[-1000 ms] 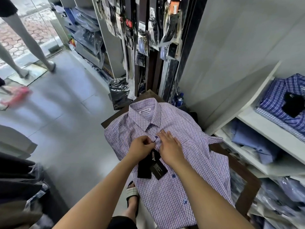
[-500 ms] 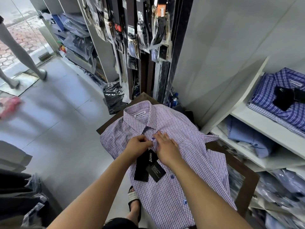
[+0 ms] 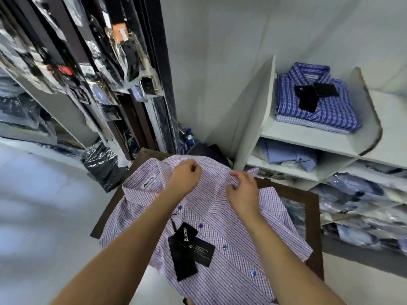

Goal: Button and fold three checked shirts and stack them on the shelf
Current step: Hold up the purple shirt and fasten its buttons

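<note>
1. Head view, change since a second ago: both hands have left the button placket at the chest and gone up to the shoulder line of the pink-and-purple checked shirt [image 3: 220, 216]. The view has also swung right, so the white shelf [image 3: 308, 137] shows more fully.
2. Head view, hands: the left hand [image 3: 185, 179] is curled with its fingers bunched at the cloth just beside the collar. The right hand [image 3: 242, 190] pinches a ridge of fabric at the shoulder seam. Both hands hold the shirt.
3. Head view, where it lies: the shirt lies front up on a dark brown table [image 3: 308, 199]. Its collar points away and left. Black hang tags [image 3: 189, 247] rest on the buttoned front.
4. Handling, as a judgement: the shirt looks light, thin and limp, so it will sag and crease if lifted by one point. The two shoulders or the collar band are the best places to hold it. The placket and collar are the stiffest parts. The loose tags may swing or get caught in a fold.
5. Head view, surroundings: a folded blue checked shirt [image 3: 315, 100] with its own tags lies on top of another folded shirt in the upper shelf bay. A pale blue shirt [image 3: 290, 155] lies in the bay below. Bagged garments [image 3: 363, 208] fill the lower bays, and hanging packaged goods [image 3: 105, 62] stand on the left.
6. Obstacles: the shelf's upright side panel [image 3: 257, 111] stands between the table and the bay, so the path must go round it.
</note>
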